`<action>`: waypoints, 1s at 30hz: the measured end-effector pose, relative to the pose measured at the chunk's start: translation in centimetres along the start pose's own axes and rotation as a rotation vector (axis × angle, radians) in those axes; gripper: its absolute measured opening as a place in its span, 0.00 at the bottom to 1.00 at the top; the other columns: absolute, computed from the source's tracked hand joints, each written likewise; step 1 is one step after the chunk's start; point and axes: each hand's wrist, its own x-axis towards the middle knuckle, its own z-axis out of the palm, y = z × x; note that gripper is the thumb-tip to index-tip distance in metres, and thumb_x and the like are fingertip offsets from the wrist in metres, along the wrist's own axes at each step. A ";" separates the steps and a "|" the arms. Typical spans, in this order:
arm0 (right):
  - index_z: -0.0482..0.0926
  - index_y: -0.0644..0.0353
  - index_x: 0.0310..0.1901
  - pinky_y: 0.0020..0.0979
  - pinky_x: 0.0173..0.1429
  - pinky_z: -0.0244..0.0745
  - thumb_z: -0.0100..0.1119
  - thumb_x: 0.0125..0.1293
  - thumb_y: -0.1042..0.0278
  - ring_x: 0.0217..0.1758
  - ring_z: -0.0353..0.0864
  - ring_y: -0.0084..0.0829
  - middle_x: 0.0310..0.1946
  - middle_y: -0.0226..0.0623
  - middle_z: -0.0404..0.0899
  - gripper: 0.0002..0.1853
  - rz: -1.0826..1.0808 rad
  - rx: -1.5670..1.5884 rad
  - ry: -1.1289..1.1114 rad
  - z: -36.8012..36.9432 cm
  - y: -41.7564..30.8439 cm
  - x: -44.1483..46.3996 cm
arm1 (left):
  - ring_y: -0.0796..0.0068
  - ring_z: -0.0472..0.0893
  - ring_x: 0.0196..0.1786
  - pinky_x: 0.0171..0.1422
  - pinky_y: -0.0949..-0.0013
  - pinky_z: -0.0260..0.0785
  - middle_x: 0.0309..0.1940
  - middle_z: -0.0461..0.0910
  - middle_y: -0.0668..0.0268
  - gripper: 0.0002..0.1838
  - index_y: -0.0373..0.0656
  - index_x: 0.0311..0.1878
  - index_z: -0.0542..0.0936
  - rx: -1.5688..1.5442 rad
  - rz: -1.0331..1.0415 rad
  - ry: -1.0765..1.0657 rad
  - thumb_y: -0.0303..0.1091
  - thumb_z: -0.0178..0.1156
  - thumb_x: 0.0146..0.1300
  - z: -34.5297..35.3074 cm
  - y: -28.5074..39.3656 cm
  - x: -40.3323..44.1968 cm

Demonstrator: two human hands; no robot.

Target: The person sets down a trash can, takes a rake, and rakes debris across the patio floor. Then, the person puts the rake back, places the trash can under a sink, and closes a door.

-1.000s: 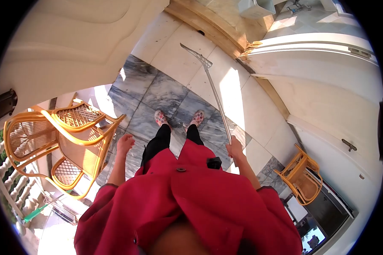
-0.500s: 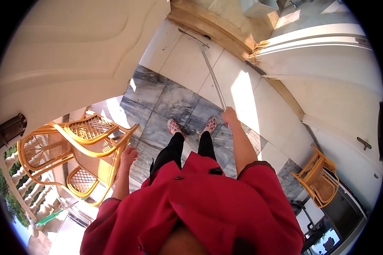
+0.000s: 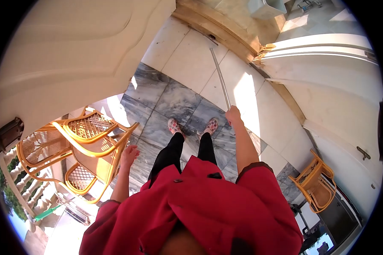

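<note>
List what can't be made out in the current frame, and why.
All in the head view:
- Pole, near end: hidden by the right hand.
- Pole, far end: too small and blurred to tell its shape.
- Tub, full shape: cut off by the top edge.
- Screen, content: too small to read, and cut off by the bottom edge.

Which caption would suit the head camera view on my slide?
Right hand grips a thin pole over the tiled floor; empty left hand near a rattan chair.
</note>
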 end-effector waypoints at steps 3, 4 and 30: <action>0.70 0.68 0.24 0.39 0.18 0.69 0.44 0.50 0.75 0.12 0.73 0.40 0.14 0.51 0.71 0.06 -0.296 -0.114 0.297 7.1 7.1 -4.0 | 0.79 0.77 0.26 0.25 0.77 0.68 0.25 0.78 0.65 0.12 0.40 0.41 0.74 0.015 -0.029 -0.001 0.31 0.50 0.52 0.1 -1.6 0.2; 0.70 0.68 0.25 0.39 0.20 0.70 0.44 0.50 0.75 0.11 0.73 0.40 0.13 0.51 0.71 0.06 -0.442 -0.178 0.408 7.9 7.6 -5.0 | 0.79 0.77 0.26 0.25 0.77 0.68 0.25 0.78 0.65 0.12 0.39 0.41 0.74 0.009 -0.050 -0.013 0.31 0.50 0.52 0.2 -2.0 0.3; 0.65 0.68 0.20 0.34 0.10 0.61 0.53 0.54 0.59 0.06 0.66 0.30 0.07 0.39 0.65 0.18 -0.101 0.218 0.081 2.7 -0.3 -2.4 | 0.80 0.76 0.25 0.26 0.77 0.67 0.24 0.78 0.65 0.12 0.40 0.40 0.74 0.019 -0.026 0.034 0.31 0.50 0.53 0.2 -2.6 -0.9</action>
